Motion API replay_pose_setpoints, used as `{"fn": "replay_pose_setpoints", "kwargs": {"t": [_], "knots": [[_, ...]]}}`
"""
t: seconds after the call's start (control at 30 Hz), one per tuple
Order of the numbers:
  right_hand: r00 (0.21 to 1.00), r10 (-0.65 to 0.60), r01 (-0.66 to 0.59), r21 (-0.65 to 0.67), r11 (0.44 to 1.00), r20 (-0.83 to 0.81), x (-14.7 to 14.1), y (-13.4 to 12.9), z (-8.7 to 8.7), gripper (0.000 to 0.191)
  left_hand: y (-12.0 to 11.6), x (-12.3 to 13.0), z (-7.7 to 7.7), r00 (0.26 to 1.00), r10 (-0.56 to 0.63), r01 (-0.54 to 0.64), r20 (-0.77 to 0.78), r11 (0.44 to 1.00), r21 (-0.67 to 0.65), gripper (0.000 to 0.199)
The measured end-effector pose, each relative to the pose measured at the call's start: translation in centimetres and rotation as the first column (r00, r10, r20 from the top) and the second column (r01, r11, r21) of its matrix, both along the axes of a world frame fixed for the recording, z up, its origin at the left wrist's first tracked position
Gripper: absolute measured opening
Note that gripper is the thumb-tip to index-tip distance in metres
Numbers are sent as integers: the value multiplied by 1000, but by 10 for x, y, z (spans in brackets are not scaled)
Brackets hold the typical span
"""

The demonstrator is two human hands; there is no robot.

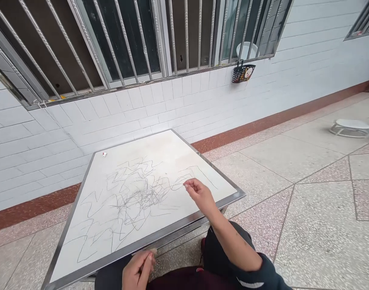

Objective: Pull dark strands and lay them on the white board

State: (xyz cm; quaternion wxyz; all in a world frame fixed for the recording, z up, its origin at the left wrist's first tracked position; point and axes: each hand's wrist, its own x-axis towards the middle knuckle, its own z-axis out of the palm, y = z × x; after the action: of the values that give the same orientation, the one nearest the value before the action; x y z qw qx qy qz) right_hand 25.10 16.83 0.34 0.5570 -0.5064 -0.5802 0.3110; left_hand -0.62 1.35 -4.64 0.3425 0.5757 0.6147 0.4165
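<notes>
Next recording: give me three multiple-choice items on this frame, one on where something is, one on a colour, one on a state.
1. Where is the right hand?
A. over the table's right part, by the scribbles
B. on the floor
C. on the window bars

2. What colour is the table top?
A. red
B. white
C. black

3. What is the state of the left hand?
A. spread flat on the table top
B. raised to the window
C. curled at the table's near edge, holding a thin stick-like thing

Key: 1 A, its pinched fingers meet the pencil scribbles; 2 B, the metal-rimmed surface is white; 3 C, the fingers close near the rim.
</notes>
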Motion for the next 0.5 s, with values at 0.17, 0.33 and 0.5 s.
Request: {"fn": "replay_pose_setpoints", "kwargs": {"t": [0.17, 0.33, 0.5], "knots": [[947, 321, -321, 1, 947, 32, -44, -73, 10, 12, 24, 9, 55, 896, 53, -17, 442, 996, -85, 41], [904, 355, -369, 16, 929, 238, -53, -113, 8, 11, 0, 7, 74, 850, 30, 29, 527, 994, -104, 40], [894, 338, -356, 9, 935, 294, -56, -117, 13, 11, -12, 10, 75, 919, 15, 24, 395, 995, -94, 33]]}}
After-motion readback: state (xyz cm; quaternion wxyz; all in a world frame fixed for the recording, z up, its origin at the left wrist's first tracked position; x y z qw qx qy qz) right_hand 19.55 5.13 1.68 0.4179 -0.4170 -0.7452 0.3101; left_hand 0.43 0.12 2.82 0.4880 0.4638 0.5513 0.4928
